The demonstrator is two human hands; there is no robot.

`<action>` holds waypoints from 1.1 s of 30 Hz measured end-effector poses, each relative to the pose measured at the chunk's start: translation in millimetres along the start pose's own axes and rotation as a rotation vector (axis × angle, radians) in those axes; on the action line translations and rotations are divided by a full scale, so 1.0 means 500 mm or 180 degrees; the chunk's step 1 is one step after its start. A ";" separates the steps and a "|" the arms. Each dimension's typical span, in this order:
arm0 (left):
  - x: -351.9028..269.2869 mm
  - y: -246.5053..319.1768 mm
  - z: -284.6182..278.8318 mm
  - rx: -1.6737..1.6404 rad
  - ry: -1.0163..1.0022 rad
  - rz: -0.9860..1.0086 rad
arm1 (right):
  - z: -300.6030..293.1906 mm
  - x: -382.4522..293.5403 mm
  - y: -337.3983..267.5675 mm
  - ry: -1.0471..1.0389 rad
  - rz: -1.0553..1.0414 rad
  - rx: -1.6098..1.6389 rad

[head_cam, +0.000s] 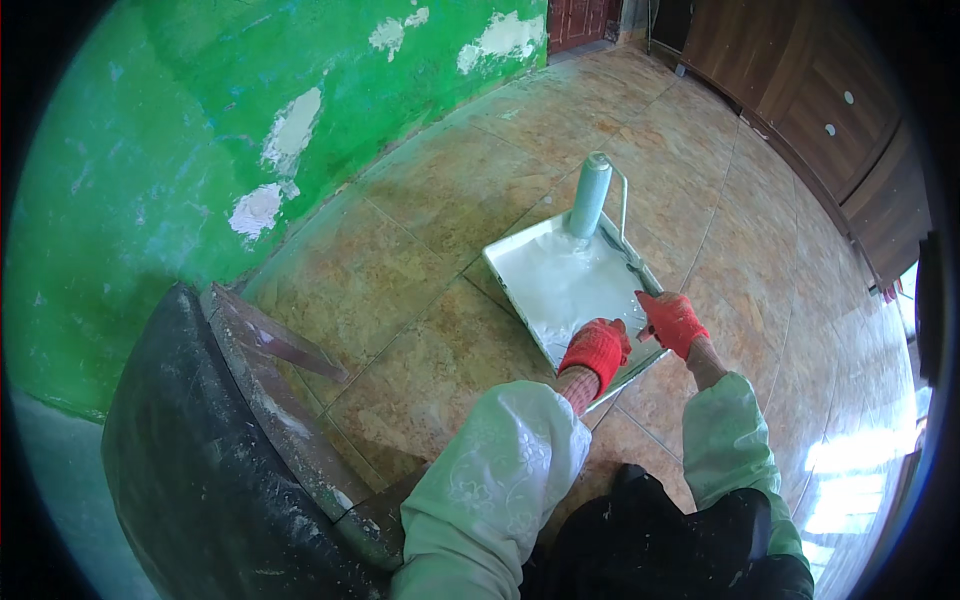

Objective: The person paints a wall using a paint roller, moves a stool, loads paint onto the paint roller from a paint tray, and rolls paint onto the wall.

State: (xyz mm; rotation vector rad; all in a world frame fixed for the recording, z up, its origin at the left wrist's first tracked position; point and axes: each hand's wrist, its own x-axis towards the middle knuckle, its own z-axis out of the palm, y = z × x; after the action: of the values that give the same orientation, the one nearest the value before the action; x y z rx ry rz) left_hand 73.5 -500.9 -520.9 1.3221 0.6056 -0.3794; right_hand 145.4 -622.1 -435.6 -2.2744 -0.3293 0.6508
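Note:
A paint roller [590,199] stands on end in white paint at the far side of a shallow paint tray [517,279]. Its bent wire frame [623,201] runs down the tray's right side toward my right hand [673,321]. That hand, in a red knit glove, is closed around the handle end at the tray's right rim; the fingers mostly hide the grip. My left hand [598,351], gloved in red too, is over the tray's near left part with its fingers curled. Whether it holds anything is hidden from this angle.
A green wall [172,150] with pale filler patches [292,131] runs along the left. At lower left is a worn black padded seat [195,457] with a wooden frame [281,420]. Brown cabinets [817,105] line the right. Beneath the tray is a tiled floor [420,315].

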 end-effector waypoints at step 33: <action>-0.070 0.007 -0.018 0.0019 -0.0156 0.0852 | -0.024 -0.010 -0.025 -0.0161 0.0119 -0.0151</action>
State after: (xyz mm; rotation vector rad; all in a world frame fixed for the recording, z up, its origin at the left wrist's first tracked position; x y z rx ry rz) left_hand 46.3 -494.0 -498.2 1.3753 0.3801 -0.1938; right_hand 147.3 -622.4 -417.4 -2.3170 -0.3303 0.7276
